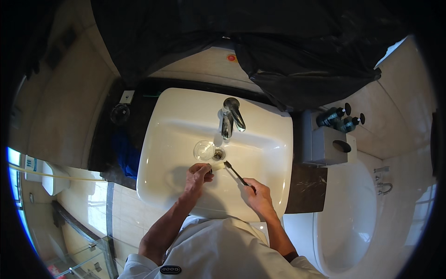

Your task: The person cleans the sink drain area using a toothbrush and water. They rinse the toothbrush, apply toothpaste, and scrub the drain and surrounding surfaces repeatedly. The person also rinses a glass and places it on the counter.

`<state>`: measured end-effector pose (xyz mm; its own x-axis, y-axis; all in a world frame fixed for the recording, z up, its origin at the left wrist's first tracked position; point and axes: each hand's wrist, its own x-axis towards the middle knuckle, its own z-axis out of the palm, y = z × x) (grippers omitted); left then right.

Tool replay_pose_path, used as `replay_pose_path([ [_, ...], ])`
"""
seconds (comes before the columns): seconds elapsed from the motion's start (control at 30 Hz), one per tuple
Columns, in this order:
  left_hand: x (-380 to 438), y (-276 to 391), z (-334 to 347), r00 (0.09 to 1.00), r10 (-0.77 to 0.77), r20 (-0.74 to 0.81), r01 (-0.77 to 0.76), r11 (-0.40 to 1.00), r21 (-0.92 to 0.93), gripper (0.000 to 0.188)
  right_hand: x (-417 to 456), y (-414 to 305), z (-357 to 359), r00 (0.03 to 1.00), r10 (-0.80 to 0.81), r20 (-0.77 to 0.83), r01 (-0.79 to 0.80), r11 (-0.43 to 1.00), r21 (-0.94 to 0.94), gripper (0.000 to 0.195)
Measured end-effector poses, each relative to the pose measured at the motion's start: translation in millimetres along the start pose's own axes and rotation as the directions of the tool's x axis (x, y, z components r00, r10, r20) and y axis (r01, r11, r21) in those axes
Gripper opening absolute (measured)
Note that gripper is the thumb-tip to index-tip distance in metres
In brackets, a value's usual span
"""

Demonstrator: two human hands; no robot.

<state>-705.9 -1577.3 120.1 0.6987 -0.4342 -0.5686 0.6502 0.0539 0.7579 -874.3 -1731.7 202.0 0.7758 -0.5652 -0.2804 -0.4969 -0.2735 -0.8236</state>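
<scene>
Over the white washbasin point(254, 164), my right hand point(259, 197) grips a black toothbrush point(237, 173) by its handle, with the brush head pointing up and left. My left hand point(199, 178) has its fingers closed on a small dark object point(210, 171), mostly hidden by the fingers. A pale strip point(218, 165) lies between that hand and the brush head; what it is cannot be told. A clear round glass dish or cup point(204, 150) sits in the basin beside the drain point(218, 154). The chrome faucet point(231, 117) stands behind them.
Black sheeting point(306, 62) hangs over the back. On the dark counter's left lie a blue cloth point(126, 155) and a clear glass dish point(120, 113). At right, a grey tissue box point(329, 144) stands by pump bottles point(331, 117). A white bathtub point(348, 216) lies farther right.
</scene>
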Motion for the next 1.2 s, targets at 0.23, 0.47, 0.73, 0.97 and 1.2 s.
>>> replay_pose_path([
  [0.23,0,3,-4,0.980,0.068,0.189,-0.050,0.994,-0.099,0.029,-10,0,-10,0.998,-0.049,-0.050,0.049,0.999,-0.003,0.025],
  [0.47,-13,17,6,0.960,0.081,0.268,-0.060,0.994,-0.089,0.031,-22,7,-15,0.980,-0.135,-0.143,0.140,0.990,0.021,0.025],
  [0.73,-15,14,8,0.958,0.123,0.259,-0.106,0.991,-0.080,0.027,-20,15,-13,0.960,-0.229,-0.162,0.223,0.973,-0.058,0.024],
  [0.97,-9,13,6,0.957,0.158,0.241,-0.134,0.984,-0.115,0.026,-28,26,-24,0.950,-0.243,-0.195,0.257,0.965,0.049,0.024],
  [1.2,-10,5,8,0.955,0.176,0.237,-0.163,0.984,-0.074,0.030,-20,21,-29,0.981,-0.151,-0.124,0.160,0.985,0.067,0.024],
])
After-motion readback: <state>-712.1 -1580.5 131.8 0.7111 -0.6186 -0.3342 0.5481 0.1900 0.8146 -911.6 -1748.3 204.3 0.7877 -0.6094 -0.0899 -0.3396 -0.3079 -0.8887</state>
